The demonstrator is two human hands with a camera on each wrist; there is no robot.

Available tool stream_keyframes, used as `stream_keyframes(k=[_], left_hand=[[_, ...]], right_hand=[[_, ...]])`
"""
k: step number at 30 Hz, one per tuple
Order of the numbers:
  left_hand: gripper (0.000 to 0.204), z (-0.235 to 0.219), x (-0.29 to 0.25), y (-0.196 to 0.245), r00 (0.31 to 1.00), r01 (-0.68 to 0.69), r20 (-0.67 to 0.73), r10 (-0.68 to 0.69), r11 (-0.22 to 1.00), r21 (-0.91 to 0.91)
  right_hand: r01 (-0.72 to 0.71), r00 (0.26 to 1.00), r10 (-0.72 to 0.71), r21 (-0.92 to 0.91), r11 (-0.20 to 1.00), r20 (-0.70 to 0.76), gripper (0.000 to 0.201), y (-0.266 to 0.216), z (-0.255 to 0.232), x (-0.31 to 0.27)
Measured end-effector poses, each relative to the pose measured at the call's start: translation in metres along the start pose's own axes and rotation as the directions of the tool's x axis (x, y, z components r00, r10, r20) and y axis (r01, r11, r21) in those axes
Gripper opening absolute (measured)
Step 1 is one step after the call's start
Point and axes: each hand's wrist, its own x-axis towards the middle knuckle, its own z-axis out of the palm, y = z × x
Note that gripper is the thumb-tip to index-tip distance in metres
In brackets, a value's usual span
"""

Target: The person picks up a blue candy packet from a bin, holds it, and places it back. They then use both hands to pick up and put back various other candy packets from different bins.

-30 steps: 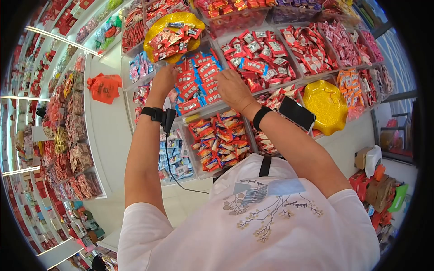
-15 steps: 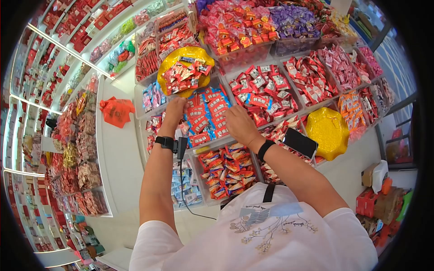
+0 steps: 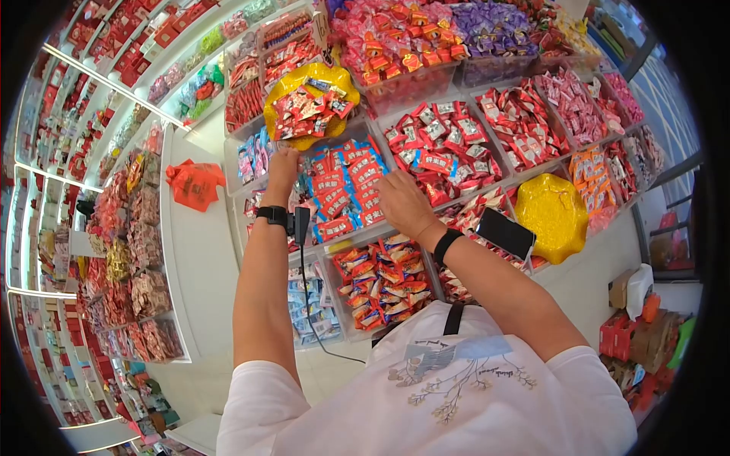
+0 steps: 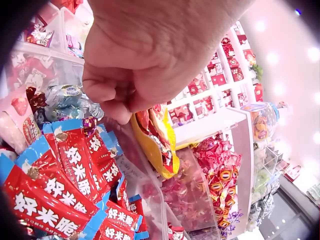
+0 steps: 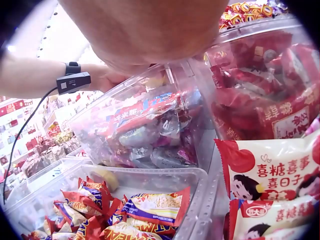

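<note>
A clear plastic bin of red-and-blue snack packets (image 3: 346, 185) lies between the two hands. The left hand (image 3: 284, 169) is beside the bin's left edge, just below a scalloped yellow plate (image 3: 277, 131) heaped with red packets. In the left wrist view its fingers (image 4: 115, 92) curl in toward the thumb, over the packets and beside the plate, with nothing visible in them. At the bin's right rim is the right hand (image 3: 408, 199), fingers bent over toward the packets. In the right wrist view its fingertips are hidden behind the hand, so I cannot tell what it holds.
Bins of wrapped sweets surround the hands, with orange-red oatmeal packets (image 3: 384, 281) in the nearest. A phone (image 3: 506, 232) and another yellow plate (image 3: 549, 216) lie to the right. A red bag (image 3: 195, 185) rests on the white counter at left.
The head view tilted upward, then steadied. The left hand has shifted slightly away from the body and leftward, toward the bin's left edge. The right hand stays at the right rim.
</note>
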Motion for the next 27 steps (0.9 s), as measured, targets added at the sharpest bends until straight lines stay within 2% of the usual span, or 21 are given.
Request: stream_keyframes(k=[3,9,12,15,16,19,22,25,27], left_hand=[[0.03,0.0,0.001,-0.001,1.0,-0.009,-0.002,0.009,1.0,0.021],[0.03,0.003,-0.022,0.004,0.999,-0.007,-0.049,0.003,0.998,-0.068],[0.034,0.0,-0.02,0.003,0.996,-0.037,0.081,0.025,0.988,0.149],[0.037,0.01,-0.013,-0.004,0.982,-0.189,0.065,0.178,0.941,0.28],[0.037,0.013,-0.011,-0.007,0.971,-0.239,0.063,0.232,0.911,0.336],[0.043,0.014,-0.008,-0.015,0.95,-0.304,0.133,0.282,0.737,0.603],[0.036,0.02,-0.012,-0.01,0.968,-0.249,0.089,0.234,0.866,0.434],[0.042,0.023,-0.01,-0.015,0.94,-0.323,0.076,0.332,0.802,0.502],[0.04,0.023,-0.01,-0.014,0.975,-0.224,0.09,0.205,0.895,0.385]], right_hand=[[-0.004,1.0,0.004,0.004,1.0,0.002,0.014,-0.001,-0.002,0.0],[-0.024,1.0,0.024,0.007,1.0,0.019,0.013,0.001,0.001,-0.001],[-0.043,0.999,0.043,0.018,0.999,0.03,0.014,0.001,0.002,-0.001],[-0.033,0.999,0.033,0.02,0.999,0.025,0.015,0.002,0.003,-0.001],[-0.029,0.999,0.028,0.021,0.999,0.021,0.015,0.002,0.003,-0.001],[-0.023,1.0,0.023,0.029,0.999,0.009,0.014,0.002,0.003,-0.001],[-0.03,1.0,0.03,0.021,0.999,0.01,0.012,0.003,0.004,-0.002],[-0.009,1.0,0.009,-0.004,1.0,0.014,0.01,0.003,0.005,-0.002],[-0.007,1.0,0.007,-0.004,1.0,0.009,0.01,0.004,0.004,-0.002]])
